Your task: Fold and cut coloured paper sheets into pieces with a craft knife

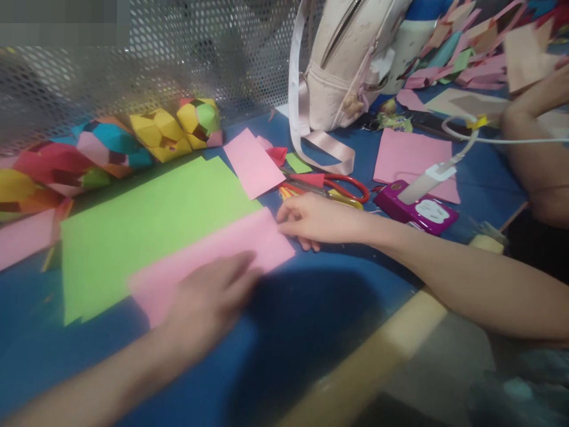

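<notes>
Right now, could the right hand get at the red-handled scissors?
Likely yes: the right hand is close by, and the red-handled scissors show an uncovered loop, though a yellow handle lies just in front.

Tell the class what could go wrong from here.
The pink sheet overlaps the green paper, so the two might slip together under the left hand. The red-handled scissors lie close to the right hand, which could brush them. The right forearm passes near the purple item, and might knock it.
</notes>
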Tool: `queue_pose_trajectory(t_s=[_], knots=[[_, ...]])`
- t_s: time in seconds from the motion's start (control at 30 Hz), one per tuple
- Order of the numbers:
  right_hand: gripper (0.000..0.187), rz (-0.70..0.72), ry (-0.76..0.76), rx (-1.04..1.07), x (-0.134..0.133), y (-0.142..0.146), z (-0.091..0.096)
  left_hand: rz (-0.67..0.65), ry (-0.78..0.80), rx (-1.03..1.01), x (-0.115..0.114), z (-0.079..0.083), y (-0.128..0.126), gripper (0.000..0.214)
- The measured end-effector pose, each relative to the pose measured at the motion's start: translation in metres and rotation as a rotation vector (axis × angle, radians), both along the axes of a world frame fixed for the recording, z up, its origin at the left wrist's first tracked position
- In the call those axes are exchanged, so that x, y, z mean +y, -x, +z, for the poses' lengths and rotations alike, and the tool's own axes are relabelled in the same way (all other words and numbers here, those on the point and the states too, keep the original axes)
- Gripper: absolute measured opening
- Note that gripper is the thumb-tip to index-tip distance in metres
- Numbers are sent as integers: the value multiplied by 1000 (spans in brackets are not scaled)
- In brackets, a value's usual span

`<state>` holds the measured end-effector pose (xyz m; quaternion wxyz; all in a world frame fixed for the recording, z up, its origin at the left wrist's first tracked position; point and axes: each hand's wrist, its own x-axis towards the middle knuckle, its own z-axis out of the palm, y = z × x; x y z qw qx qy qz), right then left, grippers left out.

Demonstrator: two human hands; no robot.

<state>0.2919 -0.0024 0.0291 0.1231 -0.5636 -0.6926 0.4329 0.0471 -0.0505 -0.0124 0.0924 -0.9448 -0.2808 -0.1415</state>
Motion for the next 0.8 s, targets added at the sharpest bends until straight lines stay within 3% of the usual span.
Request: queue_pose_trajectory(t_s=[0.07,0.13,0.23,0.37,0.8], knots=[[11,-33,16,23,1,1,0,8,14,-4,0,1,-1,30],[4,-43,35,51,2,2,0,40,50,0,0,2,-2,29],[15,-43,49,90,3,2,-1,65,72,5,-1,2,-2,26],[18,-54,49,111,6,2,-5,12,15,5,-1,2,-1,26],[18,-50,46,67,4,3,-1,26,1,40,0,0,4,29]])
